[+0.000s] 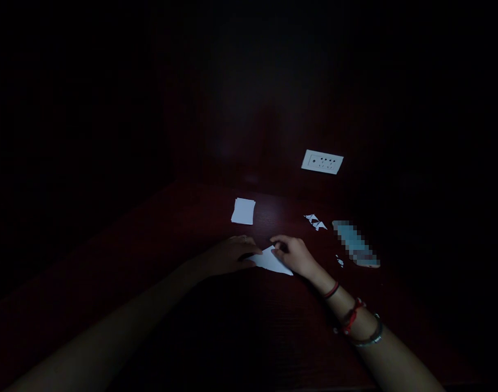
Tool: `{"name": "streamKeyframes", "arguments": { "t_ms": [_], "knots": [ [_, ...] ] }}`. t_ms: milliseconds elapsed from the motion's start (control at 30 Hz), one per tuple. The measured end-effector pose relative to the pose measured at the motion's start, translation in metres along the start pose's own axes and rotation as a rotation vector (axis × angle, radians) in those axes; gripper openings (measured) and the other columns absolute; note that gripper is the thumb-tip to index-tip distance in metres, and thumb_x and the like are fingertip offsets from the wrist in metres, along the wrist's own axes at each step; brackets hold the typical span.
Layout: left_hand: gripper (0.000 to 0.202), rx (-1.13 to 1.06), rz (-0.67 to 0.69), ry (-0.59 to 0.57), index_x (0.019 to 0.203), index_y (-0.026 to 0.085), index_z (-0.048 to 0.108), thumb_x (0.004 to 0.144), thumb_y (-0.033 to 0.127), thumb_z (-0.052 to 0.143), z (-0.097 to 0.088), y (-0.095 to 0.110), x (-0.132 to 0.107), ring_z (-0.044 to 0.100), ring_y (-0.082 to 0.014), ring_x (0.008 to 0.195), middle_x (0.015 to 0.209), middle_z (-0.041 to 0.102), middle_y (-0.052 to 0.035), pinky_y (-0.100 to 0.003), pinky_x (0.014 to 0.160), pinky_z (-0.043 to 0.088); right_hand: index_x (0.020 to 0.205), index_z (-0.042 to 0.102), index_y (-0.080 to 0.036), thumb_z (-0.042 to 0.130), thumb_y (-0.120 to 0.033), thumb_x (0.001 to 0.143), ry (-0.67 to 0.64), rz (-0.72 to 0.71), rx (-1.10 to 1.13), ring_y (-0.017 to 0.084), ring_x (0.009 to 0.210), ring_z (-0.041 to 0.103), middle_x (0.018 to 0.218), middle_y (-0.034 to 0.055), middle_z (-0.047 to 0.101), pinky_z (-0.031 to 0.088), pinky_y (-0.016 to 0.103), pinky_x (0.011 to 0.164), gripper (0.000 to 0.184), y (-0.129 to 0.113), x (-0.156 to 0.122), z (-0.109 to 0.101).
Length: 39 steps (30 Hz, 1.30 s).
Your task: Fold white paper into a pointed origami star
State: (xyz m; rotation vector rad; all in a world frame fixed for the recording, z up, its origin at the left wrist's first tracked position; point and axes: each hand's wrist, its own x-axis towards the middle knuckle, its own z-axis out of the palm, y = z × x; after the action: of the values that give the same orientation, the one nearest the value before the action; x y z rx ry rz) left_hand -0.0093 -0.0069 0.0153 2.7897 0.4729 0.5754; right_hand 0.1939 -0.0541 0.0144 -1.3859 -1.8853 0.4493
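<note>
A white sheet of paper (277,264), folded to a triangle, lies on the dark red table between my two hands. My left hand (231,256), a ring on one finger, has its thumb and fingers closed at the paper's left corner. With curled fingers, my right hand (297,257) holds the paper near its upper right edge; several bracelets circle that wrist and forearm. Beyond my left hand sits a stack of white square paper (243,211). Small folded paper pieces (315,222) lie past my right hand.
To the right of my right hand lies a phone (355,243) with its screen blurred out. Tiny white scraps (339,261) are beside it. A white wall socket (322,162) is set in the back panel above the table (183,218). The surroundings are very dark.
</note>
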Motion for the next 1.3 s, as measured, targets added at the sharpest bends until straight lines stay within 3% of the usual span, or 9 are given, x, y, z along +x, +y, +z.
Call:
{"name": "streamKeyframes", "arguments": {
  "t_ms": [267,400,567,767,867,933,1000,1100,1300],
  "knots": [
    [0.021,0.274,0.019,0.021,0.101,0.026,0.054,0.081,0.027,0.046,0.003,-0.006,0.001,0.050,-0.0143,0.084,0.091,0.056,-0.0003,-0.027,0.075,0.035,0.108,0.051,-0.016,0.058,-0.031,0.070,-0.219,-0.313,-0.300,0.019,0.094,0.049,0.099,0.0093,0.055,0.040,0.032,0.082,0.041,0.000,-0.017,-0.012],
    [0.029,0.409,0.049,0.001,0.111,0.026,0.046,0.083,0.022,0.041,0.006,-0.011,0.004,0.051,-0.0142,0.077,0.087,0.057,-0.0014,-0.027,0.071,0.035,0.099,0.055,-0.017,0.046,-0.020,0.080,-0.206,-0.383,-0.360,0.016,0.091,0.051,0.094,0.0064,0.058,0.040,0.030,0.082,0.022,0.008,-0.018,-0.014],
    [0.035,0.414,0.073,-0.016,0.115,0.027,0.042,0.082,0.016,0.040,0.005,-0.009,0.007,0.051,-0.0137,0.080,0.095,0.056,-0.0011,-0.027,0.072,0.036,0.093,0.057,-0.016,0.039,-0.014,0.083,-0.189,-0.360,-0.367,0.013,0.081,0.054,0.086,0.0051,0.059,0.043,0.027,0.075,0.021,0.011,-0.018,-0.016],
    [0.023,0.574,-0.141,-0.043,0.101,0.024,0.053,0.082,0.020,0.040,-0.024,-0.006,0.005,0.052,-0.0162,0.081,0.093,0.057,-0.0014,-0.029,0.072,0.037,0.108,0.049,-0.016,0.038,-0.022,0.084,-0.033,-0.320,-0.333,0.016,0.101,0.046,0.106,0.0071,0.054,0.037,0.032,0.087,0.028,0.001,-0.019,-0.021],
    [0.025,0.696,-0.331,-0.073,0.101,0.022,0.053,0.080,0.019,0.041,-0.037,-0.012,-0.003,0.053,-0.0207,0.083,0.092,0.057,-0.0050,-0.032,0.069,0.038,0.122,0.036,-0.020,0.039,-0.031,0.083,-0.174,-0.421,-0.421,0.019,0.120,0.025,0.127,0.0049,0.038,0.021,0.041,0.098,0.041,-0.012,-0.023,-0.015],
    [0.025,0.690,-0.444,-0.148,0.100,0.022,0.054,0.077,0.023,0.045,-0.038,-0.013,-0.008,0.056,-0.0213,0.075,0.086,0.059,-0.0059,-0.031,0.061,0.040,0.125,0.031,-0.020,0.038,-0.038,0.083,-0.294,-0.469,-0.478,0.018,0.121,0.024,0.129,0.0044,0.035,0.014,0.044,0.100,0.046,-0.021,-0.028,-0.006],
    [0.023,0.672,-0.487,-0.200,0.095,0.021,0.057,0.074,0.023,0.048,-0.030,-0.010,-0.011,0.056,-0.0201,0.062,0.077,0.059,-0.0062,-0.029,0.052,0.039,0.125,0.030,-0.019,0.032,-0.039,0.084,-0.342,-0.458,-0.546,0.016,0.120,0.028,0.128,0.0046,0.038,0.008,0.044,0.101,0.046,-0.027,-0.034,-0.001],
    [0.021,0.673,-0.450,-0.139,0.092,0.013,0.057,0.075,0.020,0.046,-0.008,0.003,-0.008,0.056,-0.0228,0.069,0.082,0.058,-0.0107,-0.032,0.057,0.040,0.125,0.031,-0.017,0.030,-0.039,0.085,-0.313,-0.386,-0.680,0.018,0.119,0.030,0.127,0.0065,0.038,0.004,0.044,0.101,0.046,-0.023,-0.048,-0.007],
    [0.021,0.639,-0.223,0.058,0.083,0.013,0.058,0.081,0.015,0.037,0.042,0.033,0.016,0.050,-0.0232,0.086,0.098,0.054,-0.0116,-0.035,0.071,0.037,0.121,0.039,-0.012,0.028,-0.029,0.085,-0.204,-0.124,-0.977,0.021,0.117,0.033,0.124,0.0102,0.042,0.005,0.046,0.100,0.041,0.028,-0.084,-0.067]
  ]
}}
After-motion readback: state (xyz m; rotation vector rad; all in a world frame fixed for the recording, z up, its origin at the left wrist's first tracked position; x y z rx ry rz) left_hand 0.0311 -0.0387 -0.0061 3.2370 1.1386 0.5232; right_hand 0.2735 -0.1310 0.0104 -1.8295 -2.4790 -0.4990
